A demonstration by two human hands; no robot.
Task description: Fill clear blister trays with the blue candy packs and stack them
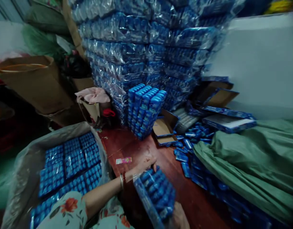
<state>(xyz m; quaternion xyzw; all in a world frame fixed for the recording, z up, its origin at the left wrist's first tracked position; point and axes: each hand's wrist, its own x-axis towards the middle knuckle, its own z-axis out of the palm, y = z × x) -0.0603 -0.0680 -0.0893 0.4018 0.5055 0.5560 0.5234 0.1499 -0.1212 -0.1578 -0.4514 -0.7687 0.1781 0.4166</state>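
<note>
- While steadying a tray [145, 199] of blue packs [158, 187] aslant in front of the body, touched its far end with left grip [148, 163] and its near right side with right grip [180, 217].
- Could not tell wide from narrow at either grip.
- Risked spilling packs with more tilt or an uneven hold, especially with the clear film seemingly loose.
- Risked losing any spill among the loose packs [184, 156] on the red floor [129, 148].
- Could not make out right fingers, tray underside or blurred print; saw the near end run towards the bottom edge.
</note>
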